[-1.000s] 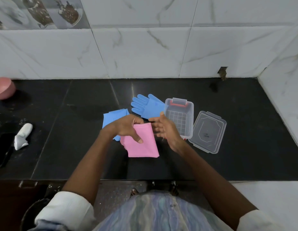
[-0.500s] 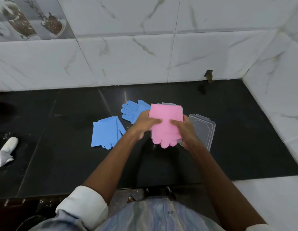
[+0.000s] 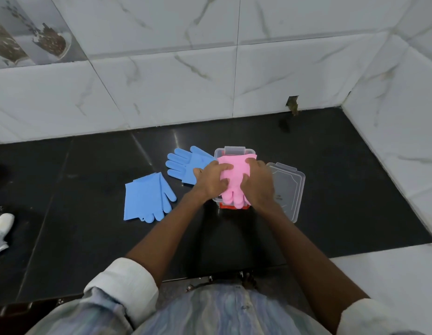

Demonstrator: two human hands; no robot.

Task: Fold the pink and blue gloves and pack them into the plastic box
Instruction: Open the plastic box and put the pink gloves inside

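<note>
The clear plastic box [image 3: 230, 151] sits on the black counter [image 3: 89, 238], and everything here is placed relative to it. The folded pink gloves [image 3: 235, 176] lie on top of the box's opening, long axis running from the wall side toward the person; their cuff edge lies at the far end of the box, spilling a little over the far right rim, and their fingertips point toward the person, hanging over the near rim above a red latch [image 3: 233, 207]. The left hand [image 3: 211, 181] presses on the gloves from the box's left side, fingers bent and thumb curled onto the pink material. The right hand [image 3: 257, 182] covers the gloves from the box's right side, fingers curled down over them, thumb tucked against the pink surface. Just to the right of the box, touching or nearly touching it, the transparent lid [image 3: 286, 189] lies flat on the counter. To the left of the box, a blue glove [image 3: 186, 163] lies open and flat, its fingers pointing left, away from the box, and its cuff tucked under the left hand. Further left and nearer the person, a second blue glove [image 3: 147, 198] lies folded, fingers pointing toward the person and a little to the right, well apart from the box
</note>
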